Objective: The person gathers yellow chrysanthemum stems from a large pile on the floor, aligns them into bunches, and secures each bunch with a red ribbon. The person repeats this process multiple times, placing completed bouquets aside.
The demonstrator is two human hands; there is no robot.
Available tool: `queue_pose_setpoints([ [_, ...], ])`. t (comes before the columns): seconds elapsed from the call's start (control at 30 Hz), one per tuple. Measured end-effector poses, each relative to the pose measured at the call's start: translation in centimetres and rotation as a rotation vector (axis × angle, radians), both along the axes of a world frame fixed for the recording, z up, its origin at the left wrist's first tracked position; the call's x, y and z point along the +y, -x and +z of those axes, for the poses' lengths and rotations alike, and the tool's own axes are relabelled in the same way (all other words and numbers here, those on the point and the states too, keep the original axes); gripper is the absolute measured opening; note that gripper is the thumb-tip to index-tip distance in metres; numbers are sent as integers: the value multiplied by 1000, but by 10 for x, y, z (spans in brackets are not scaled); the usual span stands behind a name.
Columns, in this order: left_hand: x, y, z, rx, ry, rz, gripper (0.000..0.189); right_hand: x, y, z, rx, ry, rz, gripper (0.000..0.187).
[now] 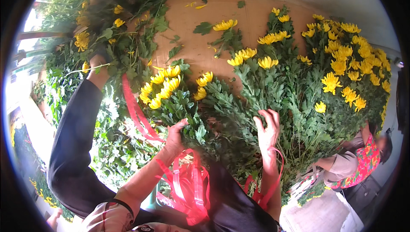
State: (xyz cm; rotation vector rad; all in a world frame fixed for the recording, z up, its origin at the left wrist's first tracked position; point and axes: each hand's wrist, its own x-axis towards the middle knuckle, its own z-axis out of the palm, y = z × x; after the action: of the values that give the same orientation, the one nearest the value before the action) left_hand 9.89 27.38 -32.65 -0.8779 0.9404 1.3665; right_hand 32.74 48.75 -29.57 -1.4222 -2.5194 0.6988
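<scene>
In my left hand is a small bunch of yellow chrysanthemums, gripped low among its leafy stems. My right hand reaches over the leaves of other chrysanthemum stems, its thumb and fingers apart; no stem shows clearly in its grasp. Between the hands lies another chrysanthemum stem with a few blooms. Pinkish-red plastic ribbon strips hang in a bundle below my left wrist, over my lap. A thin strip loops around my right wrist.
A large heap of chrysanthemums fills the right side. Cut leaves and loose stems cover the left. Fallen petals lie on brown cardboard. Another person sits at the far right. A longer red strip runs beside my left leg.
</scene>
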Motion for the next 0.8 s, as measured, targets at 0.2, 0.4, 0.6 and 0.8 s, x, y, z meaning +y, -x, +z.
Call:
queue_pose_setpoints([
  [0.2, -3, -1, -8, 6, -50, -15, 26, 52, -11, 93, -20, -436, -22, 22],
  [0.4, 1, -1, -4, 33, -8, -8, 23, 40, 20, 74, -489, -330, 243, 80],
  [0.6, 4, 2, 9, 7, -43, -23, 22, -38, 5, -40, -399, 118, 385, 104],
  [0.8, 23, -10, -1, 179, 99, -64, 38, -13, 21, 24, -139, 148, 189, 86],
])
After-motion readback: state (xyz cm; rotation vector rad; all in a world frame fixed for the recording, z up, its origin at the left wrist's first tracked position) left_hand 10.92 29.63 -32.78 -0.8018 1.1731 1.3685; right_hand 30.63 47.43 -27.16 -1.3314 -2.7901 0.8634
